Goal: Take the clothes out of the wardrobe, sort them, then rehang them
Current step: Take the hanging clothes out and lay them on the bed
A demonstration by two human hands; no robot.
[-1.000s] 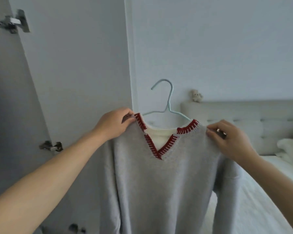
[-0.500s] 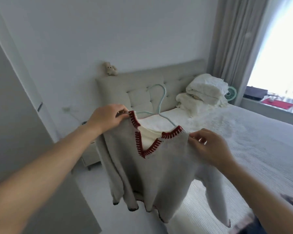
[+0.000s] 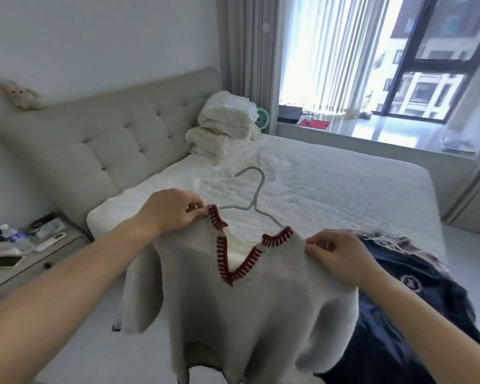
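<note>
Sweater (image 3: 250, 306) in grey knit with a red-stitched V-neck hangs at lower centre of the frame on a pale green hanger (image 3: 254, 202), above the bed (image 3: 330, 178). Left hand (image 3: 172, 212) pinches its left shoulder; right hand (image 3: 341, 259) pinches the right shoulder. Navy garment (image 3: 399, 314) lies at lower right, on the bed.

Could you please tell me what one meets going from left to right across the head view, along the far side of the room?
Stuffed toy on the headboard → pile of white bedding → small green fan → red item on the windowsill → window.
</note>
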